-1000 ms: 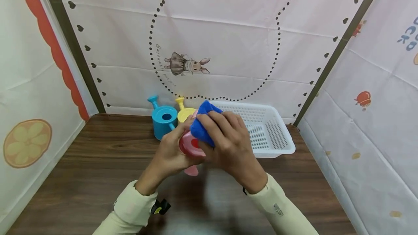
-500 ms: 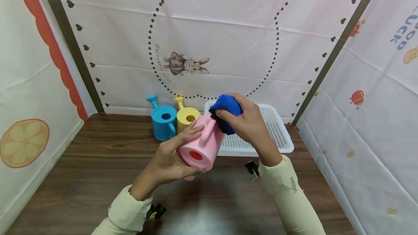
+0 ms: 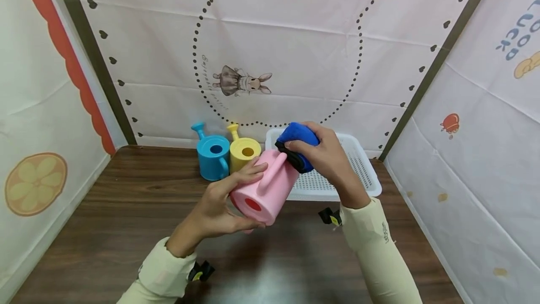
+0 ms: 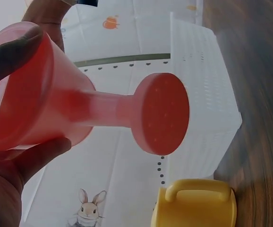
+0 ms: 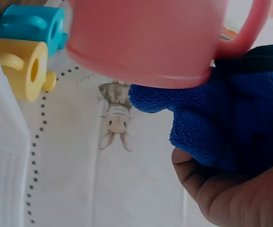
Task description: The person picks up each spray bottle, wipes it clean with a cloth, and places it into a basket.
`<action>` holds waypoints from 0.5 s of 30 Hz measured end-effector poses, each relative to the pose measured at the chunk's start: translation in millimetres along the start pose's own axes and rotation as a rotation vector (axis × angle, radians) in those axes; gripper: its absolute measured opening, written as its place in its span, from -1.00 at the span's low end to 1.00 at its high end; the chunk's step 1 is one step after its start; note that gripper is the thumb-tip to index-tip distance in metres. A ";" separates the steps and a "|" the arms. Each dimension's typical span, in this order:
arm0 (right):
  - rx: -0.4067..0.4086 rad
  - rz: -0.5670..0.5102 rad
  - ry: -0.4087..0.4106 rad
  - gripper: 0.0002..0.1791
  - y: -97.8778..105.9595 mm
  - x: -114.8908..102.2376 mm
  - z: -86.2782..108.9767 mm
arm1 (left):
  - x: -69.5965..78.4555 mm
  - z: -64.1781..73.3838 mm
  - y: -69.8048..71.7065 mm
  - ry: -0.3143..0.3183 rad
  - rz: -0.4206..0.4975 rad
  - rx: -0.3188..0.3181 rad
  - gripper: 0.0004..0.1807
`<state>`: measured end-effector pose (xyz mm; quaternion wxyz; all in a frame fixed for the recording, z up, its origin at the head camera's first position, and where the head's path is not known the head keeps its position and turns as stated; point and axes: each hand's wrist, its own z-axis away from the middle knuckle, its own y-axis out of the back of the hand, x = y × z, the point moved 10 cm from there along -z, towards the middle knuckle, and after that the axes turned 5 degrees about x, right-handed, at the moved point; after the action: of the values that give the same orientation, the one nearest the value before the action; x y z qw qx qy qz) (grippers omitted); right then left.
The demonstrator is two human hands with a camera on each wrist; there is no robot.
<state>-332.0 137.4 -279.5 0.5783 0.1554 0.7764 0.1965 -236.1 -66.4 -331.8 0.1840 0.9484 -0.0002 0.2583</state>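
A pink watering can (image 3: 276, 186) is tilted above the table, its red-lined opening facing down toward me. My left hand (image 3: 219, 203) grips it around the top end, thumb below and fingers above. In the left wrist view its sprinkler head (image 4: 161, 113) points out to the side. My right hand (image 3: 333, 156) holds a bunched blue cloth (image 3: 300, 134) with a black edge against the can's base, close to the handle. The right wrist view shows the cloth (image 5: 212, 118) touching the bottom rim of the can.
A blue watering can (image 3: 208, 161) and a yellow watering can (image 3: 238, 154) stand side by side at the back of the wooden table (image 3: 126, 219). Right of them sits a white perforated basket (image 3: 320, 191), partly behind my right hand. Printed fabric walls (image 3: 287, 55) enclose the table.
The pink can has turned so its side and handle show. My right hand with the cloth has moved from its opening end to its base, shifting right; the last half second brings little movement.
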 end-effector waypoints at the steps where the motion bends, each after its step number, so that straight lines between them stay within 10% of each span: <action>1: 0.011 0.018 0.014 -0.36 1.1 -3.1 1.3 | -1.0 -0.3 -0.2 -0.003 0.005 -0.001 0.05; 5: 0.064 0.073 0.136 -0.36 1.6 -21.8 11.2 | -7.1 -0.9 -1.1 -0.007 0.023 0.003 0.05; 15: 0.224 0.376 0.834 -0.39 -36.6 -83.5 72.7 | -33.7 1.3 -1.1 0.151 -0.028 0.071 0.05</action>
<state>-239.2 75.3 -245.9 0.1510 0.2624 0.9174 0.2583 -264.6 -69.0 -349.7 0.1536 0.9320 0.0361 0.3262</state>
